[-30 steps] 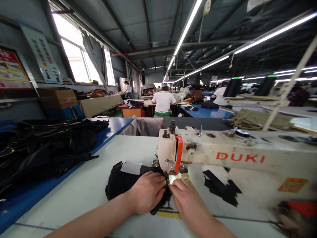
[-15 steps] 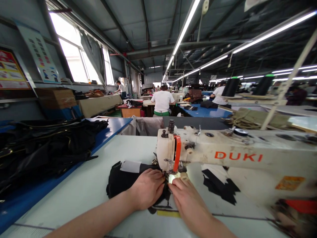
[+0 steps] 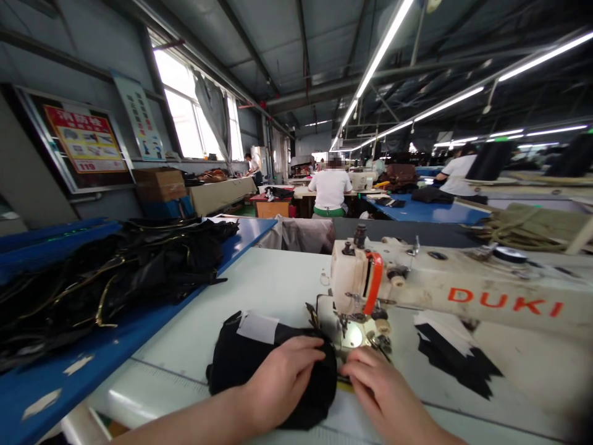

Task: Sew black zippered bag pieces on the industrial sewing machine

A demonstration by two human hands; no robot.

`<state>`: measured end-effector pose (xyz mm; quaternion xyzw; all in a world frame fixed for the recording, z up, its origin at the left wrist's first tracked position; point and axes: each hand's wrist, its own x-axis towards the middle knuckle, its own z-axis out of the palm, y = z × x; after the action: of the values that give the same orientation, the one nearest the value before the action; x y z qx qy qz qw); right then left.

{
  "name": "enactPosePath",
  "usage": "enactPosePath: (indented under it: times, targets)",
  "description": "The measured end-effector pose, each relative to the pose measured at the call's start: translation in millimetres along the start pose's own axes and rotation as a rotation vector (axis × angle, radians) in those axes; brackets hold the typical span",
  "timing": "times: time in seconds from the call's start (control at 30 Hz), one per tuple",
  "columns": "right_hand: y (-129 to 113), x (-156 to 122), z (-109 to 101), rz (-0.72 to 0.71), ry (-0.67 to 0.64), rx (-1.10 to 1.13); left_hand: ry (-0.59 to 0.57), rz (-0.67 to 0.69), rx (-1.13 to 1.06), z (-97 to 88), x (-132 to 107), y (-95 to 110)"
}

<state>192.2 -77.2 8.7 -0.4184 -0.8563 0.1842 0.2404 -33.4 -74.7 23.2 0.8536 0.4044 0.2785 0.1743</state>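
Observation:
My left hand [image 3: 280,382] lies on a piece of black fabric [image 3: 241,361] on the pale sewing table [image 3: 185,346], fingers curled and pressing it down. A white label patch [image 3: 259,326] sits on the fabric's far side. My right hand [image 3: 384,392] pinches the fabric's edge just in front of the needle area [image 3: 354,334] of the white DUKI sewing machine [image 3: 463,296]. Both hands are close together under the machine head.
A heap of black garments [image 3: 115,272] lies on a blue table at the left. More black and white cut pieces [image 3: 451,352] rest behind the machine arm. Other workers sit at tables further back; one in a white shirt [image 3: 330,191] faces away.
The view has swung left, so the machine sits further right. My left hand now lies more over the fabric; my right hand stays at the needle.

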Motion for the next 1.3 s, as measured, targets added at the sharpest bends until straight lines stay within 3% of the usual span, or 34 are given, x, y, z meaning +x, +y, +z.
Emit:
enactPosePath:
  times: [0.1, 0.3, 0.47, 0.6, 0.7, 0.8, 0.87, 0.93, 1.1, 1.3]
  targets:
    - [-5.1, 0.2, 1.4, 0.129, 0.055, 0.049, 0.069, -0.156, 0.014, -13.6, 2.3, -5.1]
    - [-15.8, 27.5, 7.8, 0.477, 0.096, 0.204, -0.123, -0.217, 0.184, -23.6, 26.3, -17.6]
    - [-26.7, 51.1, 16.0, 0.599, 0.024, 0.458, -0.092, -0.294, 0.008, -32.3, 28.7, -15.7]
    - [-42.4, 43.1, 12.9, 0.552, 0.127, 0.620, -0.134, -0.379, -0.377, -60.3, 26.4, -13.4]
    - [-54.2, 32.2, 5.5, 0.487, 0.193, 0.820, -0.299, -0.461, -0.705, -84.2, 24.1, -7.0]
    - [-61.7, 26.9, -1.1, 0.435, 0.174, 0.903, -0.519, -0.597, -0.865, -94.5, 19.3, 2.4]
    - [-64.8, 25.2, -3.9, 0.408, 0.155, 0.882, -0.607, -0.689, -0.917, -92.6, 14.5, 8.8]
    - [-68.1, 22.9, -6.7, 0.387, 0.153, 0.871, -0.619, -0.741, -0.984, -87.4, 9.2, 15.2]
    - [-79.9, 12.7, -17.9, 0.413, 0.117, 0.901, -0.523, -0.650, -1.175, -79.9, -4.8, 30.2]
    - [-90.6, 2.2, -23.2, 0.366, 0.050, 0.930, -0.578, -0.669, -1.164, -68.4, -26.4, 29.6]
